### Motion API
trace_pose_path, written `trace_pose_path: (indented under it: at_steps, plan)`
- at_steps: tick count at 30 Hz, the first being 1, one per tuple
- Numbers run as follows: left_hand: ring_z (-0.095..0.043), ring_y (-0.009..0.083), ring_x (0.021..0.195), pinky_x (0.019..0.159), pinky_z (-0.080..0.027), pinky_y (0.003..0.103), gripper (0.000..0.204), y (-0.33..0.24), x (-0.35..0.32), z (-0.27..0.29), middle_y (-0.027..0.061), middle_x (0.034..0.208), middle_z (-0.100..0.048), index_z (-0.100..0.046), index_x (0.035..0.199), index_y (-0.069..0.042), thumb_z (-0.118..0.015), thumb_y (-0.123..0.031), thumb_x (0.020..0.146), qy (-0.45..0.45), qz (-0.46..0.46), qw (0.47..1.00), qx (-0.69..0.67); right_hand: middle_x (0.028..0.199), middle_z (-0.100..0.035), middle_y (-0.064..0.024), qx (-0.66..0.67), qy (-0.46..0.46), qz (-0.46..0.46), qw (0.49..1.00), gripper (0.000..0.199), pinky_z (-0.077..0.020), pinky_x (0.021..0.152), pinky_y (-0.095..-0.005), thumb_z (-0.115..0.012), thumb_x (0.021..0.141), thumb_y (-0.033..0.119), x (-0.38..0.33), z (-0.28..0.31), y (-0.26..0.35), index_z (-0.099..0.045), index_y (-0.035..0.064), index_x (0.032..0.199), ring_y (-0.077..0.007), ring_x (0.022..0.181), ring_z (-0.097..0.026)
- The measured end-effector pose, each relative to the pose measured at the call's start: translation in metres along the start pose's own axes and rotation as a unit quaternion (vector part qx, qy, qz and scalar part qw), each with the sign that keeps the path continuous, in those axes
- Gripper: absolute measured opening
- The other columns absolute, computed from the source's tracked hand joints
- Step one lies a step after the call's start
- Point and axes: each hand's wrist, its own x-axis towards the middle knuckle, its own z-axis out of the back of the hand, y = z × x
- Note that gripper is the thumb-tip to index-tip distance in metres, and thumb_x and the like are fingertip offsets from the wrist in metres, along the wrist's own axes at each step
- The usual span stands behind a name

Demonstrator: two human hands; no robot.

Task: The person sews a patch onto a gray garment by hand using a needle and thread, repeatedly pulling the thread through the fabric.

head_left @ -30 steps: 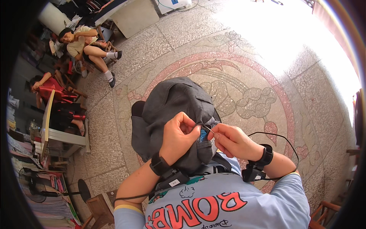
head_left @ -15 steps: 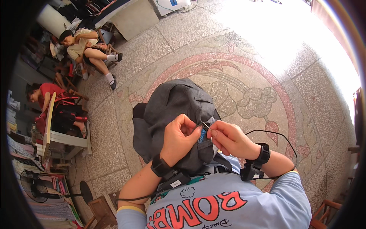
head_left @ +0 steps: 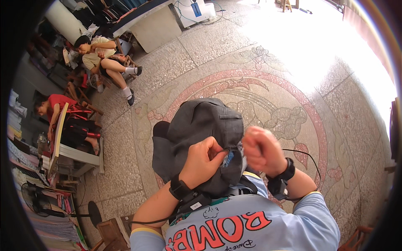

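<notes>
A dark grey cloth garment lies bunched over my lap, with a stitched strip or flap near its right side. My left hand is closed on the garment, thumb and forefinger pinching a fold of its edge. Beside those fingertips a patch of blue patterned cloth shows at an opening in the grey fabric. My right hand is raised just right of the garment, apart from it, with its fingers curled in. Motion smears these fingers, and whatever they hold cannot be made out.
Two people sit at the left, one on a chair and one at a pale table. A black fan and stacked fabrics stand at the lower left. A wooden stool is near my left elbow. The patterned stone floor spreads ahead.
My right hand has pulled away from the garment to the right; earlier it held a thin metal tool against the fold. My left hand keeps its pinch. The whole view has shifted slightly.
</notes>
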Motion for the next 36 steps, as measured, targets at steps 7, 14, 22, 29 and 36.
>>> trace_pose_path:
  at_steps: [7,14,22,29,36]
  plan:
    - [-0.047,-0.0010,0.057,0.050,-0.037,0.015,0.015,0.024,0.000,0.021,-0.0041,0.064,-0.053,-0.051,0.076,-0.004,-0.065,-0.002,0.078,-0.009,0.021,0.999,-0.035,0.056,-0.045,0.0021,-0.426,-0.100,0.176,0.881,0.028,-0.0305,0.035,-0.0181,-0.044,0.093,0.023,-0.010,-0.020,0.058,-0.047,0.0047,0.072,-0.0035,0.039,-0.037]
    - [-0.048,-0.0009,0.058,0.051,-0.038,0.016,0.016,-0.001,0.003,0.021,-0.0037,0.064,-0.053,-0.050,0.075,-0.003,-0.066,-0.002,0.078,0.007,-0.019,1.000,0.023,0.060,-0.052,-0.0052,-0.688,-0.015,0.166,0.706,0.031,-0.0365,0.047,-0.0267,-0.068,0.076,0.030,0.036,-0.007,-0.008,-0.054,0.0021,0.077,-0.0133,0.049,-0.045]
    - [-0.047,-0.0001,0.057,0.049,-0.037,0.017,0.016,-0.003,-0.005,0.026,-0.0023,0.063,-0.054,-0.051,0.073,-0.001,-0.067,-0.003,0.077,0.005,-0.031,0.999,0.045,0.058,-0.051,-0.0100,-0.677,0.014,0.148,0.720,0.015,-0.0413,0.049,-0.0323,-0.059,0.076,0.012,0.033,-0.003,-0.004,-0.048,0.0014,0.073,-0.0238,0.051,-0.051]
    - [-0.045,0.0014,0.054,0.048,-0.035,0.018,0.015,-0.008,0.000,0.038,-0.0021,0.059,-0.052,-0.053,0.073,-0.001,-0.068,-0.004,0.076,0.017,-0.064,0.993,0.099,0.058,-0.050,-0.0112,-0.698,0.015,0.172,0.695,0.015,-0.0407,0.049,-0.0328,-0.058,0.076,0.010,0.026,0.000,0.001,-0.047,0.0012,0.074,-0.0244,0.051,-0.051]
    - [-0.043,0.0006,0.051,0.047,-0.035,0.017,0.020,-0.006,0.006,0.019,-0.0004,0.069,-0.054,-0.055,0.085,-0.003,-0.071,-0.009,0.074,0.048,-0.012,0.997,0.060,0.062,-0.053,-0.0123,-0.674,-0.005,0.162,0.721,0.016,-0.0409,0.049,-0.0323,-0.061,0.078,0.009,0.021,0.003,-0.001,-0.048,0.0010,0.076,-0.0255,0.052,-0.052]
